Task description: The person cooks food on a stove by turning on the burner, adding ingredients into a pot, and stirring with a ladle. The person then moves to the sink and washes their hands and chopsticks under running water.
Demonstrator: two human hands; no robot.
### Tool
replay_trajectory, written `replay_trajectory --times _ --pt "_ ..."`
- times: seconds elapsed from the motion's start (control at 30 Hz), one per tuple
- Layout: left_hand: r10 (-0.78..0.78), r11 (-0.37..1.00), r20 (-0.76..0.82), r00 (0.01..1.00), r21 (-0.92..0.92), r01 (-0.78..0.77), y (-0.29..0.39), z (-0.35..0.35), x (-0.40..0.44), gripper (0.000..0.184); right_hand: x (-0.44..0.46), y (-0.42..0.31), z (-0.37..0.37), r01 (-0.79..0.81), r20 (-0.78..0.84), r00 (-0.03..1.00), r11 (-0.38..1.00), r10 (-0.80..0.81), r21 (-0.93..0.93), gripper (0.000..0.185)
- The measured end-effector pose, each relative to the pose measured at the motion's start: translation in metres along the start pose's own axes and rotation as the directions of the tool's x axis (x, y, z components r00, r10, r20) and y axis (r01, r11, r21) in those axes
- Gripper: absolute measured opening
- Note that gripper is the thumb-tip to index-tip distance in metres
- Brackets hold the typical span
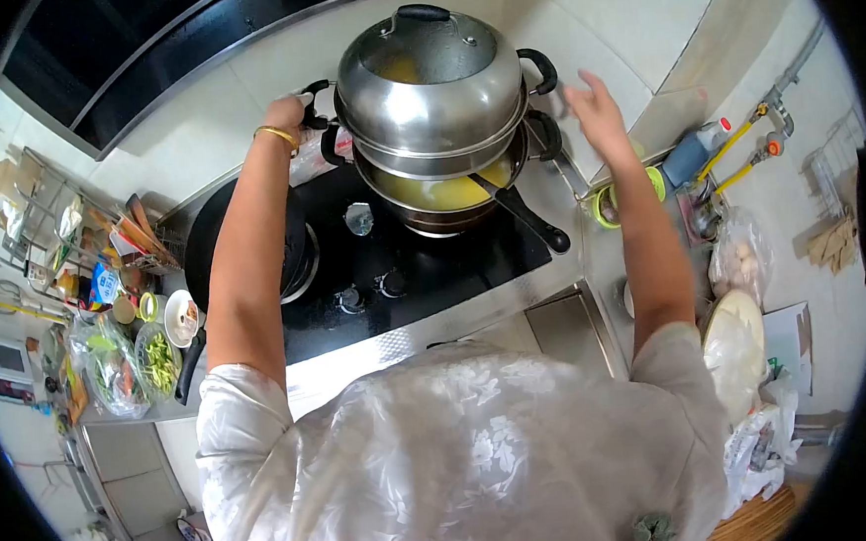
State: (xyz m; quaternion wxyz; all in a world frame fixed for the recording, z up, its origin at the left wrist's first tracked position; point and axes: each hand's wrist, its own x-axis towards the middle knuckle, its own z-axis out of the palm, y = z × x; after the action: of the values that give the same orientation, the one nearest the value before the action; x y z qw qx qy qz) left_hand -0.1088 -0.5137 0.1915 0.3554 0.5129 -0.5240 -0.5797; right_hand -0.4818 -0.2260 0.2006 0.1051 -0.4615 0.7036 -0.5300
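Note:
A steel steamer tier [436, 161] under a domed lid [372, 76] with a glass window sits over the back of a lower pot [430, 214]. Whether it rests on that pot or hangs just above it, I cannot tell. Yellow liquid [438, 192] shows in the lower pot, and a black-handled utensil [521, 213] leans out over its front rim. My left hand [288, 114], below a gold bangle, is closed at the steamer's left black handle [316, 104]. Slightly blurred, my right hand [598, 114] is open, apart from the right handle [542, 71].
A black wok [223, 246] occupies the left burner of the black glass hob [353, 265]. Left stand a bowl of chopped greens [160, 359], a white bowl [184, 317] and a utensil rack [144, 239]. Bottles [689, 156], a bag of eggs [740, 257] and yellow gas pipes [734, 173] are right.

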Motion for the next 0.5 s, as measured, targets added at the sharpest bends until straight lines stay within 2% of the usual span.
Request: replay_trajectory --times 0.07,0.1,0.13,0.2,0.3,0.37,0.43,0.5 --pt "0.037 0.996 0.038 0.999 0.075 -0.04 -0.015 -0.01 0.032 0.012 -0.062 -0.027 -0.029 -0.18 0.289 0.945 0.982 0.155 0.063 0.057" --pt "0.055 0.992 0.058 0.997 0.112 -0.061 -0.02 -0.014 0.038 0.012 -0.096 -0.032 -0.035 -0.174 0.409 0.905 0.98 0.12 0.099 0.056" --pt "-0.034 0.997 0.02 0.999 -0.074 0.035 0.005 0.004 -0.009 0.012 -0.125 -0.037 -0.04 -0.173 0.52 0.851 0.976 0.079 0.134 0.055" --pt "0.027 0.99 0.029 0.999 0.137 -0.031 -0.007 -0.003 0.01 0.012 -0.164 -0.083 -0.029 -0.14 0.56 0.809 0.984 0.178 -0.112 0.05" --pt "0.217 0.93 0.096 0.971 0.283 -0.236 -0.072 -0.037 0.133 0.013 -0.187 -0.074 0.01 0.232 0.383 0.914 0.947 -0.135 -0.22 0.044" --pt "0.146 0.954 0.06 0.988 0.258 -0.156 -0.04 -0.02 0.083 0.013 -0.189 -0.097 0.031 0.204 0.391 0.915 0.952 -0.102 -0.229 0.039" --pt "0.1 0.975 0.044 0.994 0.197 -0.106 -0.02 -0.009 0.05 0.012 -0.189 -0.104 0.053 0.372 0.345 0.904 0.861 -0.252 -0.347 0.035" --pt "0.048 0.992 0.053 0.997 0.111 -0.054 -0.01 -0.003 0.028 0.012 -0.187 -0.109 0.066 0.415 0.372 0.893 0.783 -0.253 -0.463 0.034"
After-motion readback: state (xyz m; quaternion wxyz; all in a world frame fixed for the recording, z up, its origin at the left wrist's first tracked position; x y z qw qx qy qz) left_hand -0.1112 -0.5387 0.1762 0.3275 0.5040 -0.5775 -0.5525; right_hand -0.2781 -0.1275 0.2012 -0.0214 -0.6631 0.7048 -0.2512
